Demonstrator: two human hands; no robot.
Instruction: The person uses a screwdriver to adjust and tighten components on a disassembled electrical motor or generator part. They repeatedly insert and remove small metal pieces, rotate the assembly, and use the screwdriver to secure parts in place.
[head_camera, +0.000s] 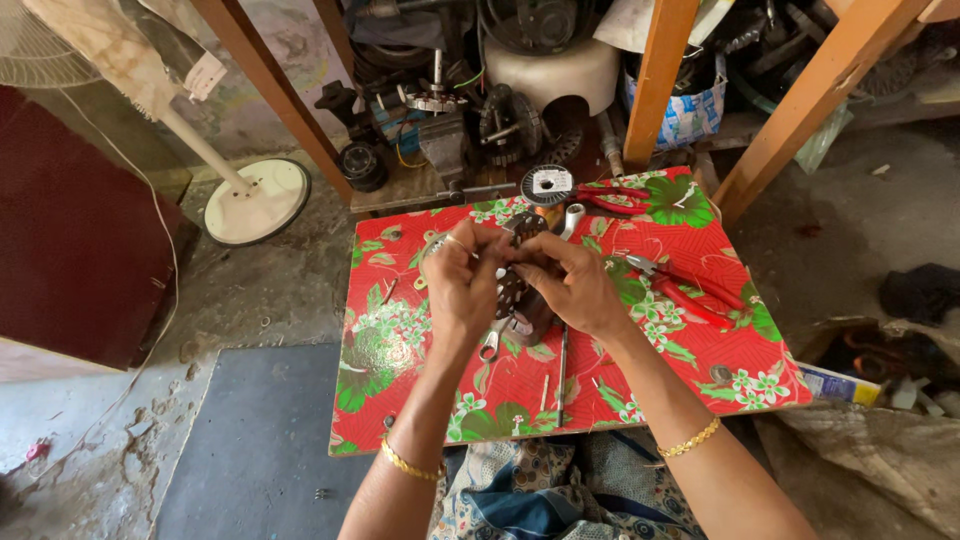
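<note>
Both hands raised over the floral board (690, 350); left hand (458, 283) and right hand (572, 283) closed on a dark motor part (518, 300) between them; red pliers (672, 280) lie beside.

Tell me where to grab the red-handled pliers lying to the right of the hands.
Take the red-handled pliers by the two red handles, coming from above on the board's right side. The handles run toward the lower right and lie flat and bare, while the metal nose points up-left toward the right hand.
</note>
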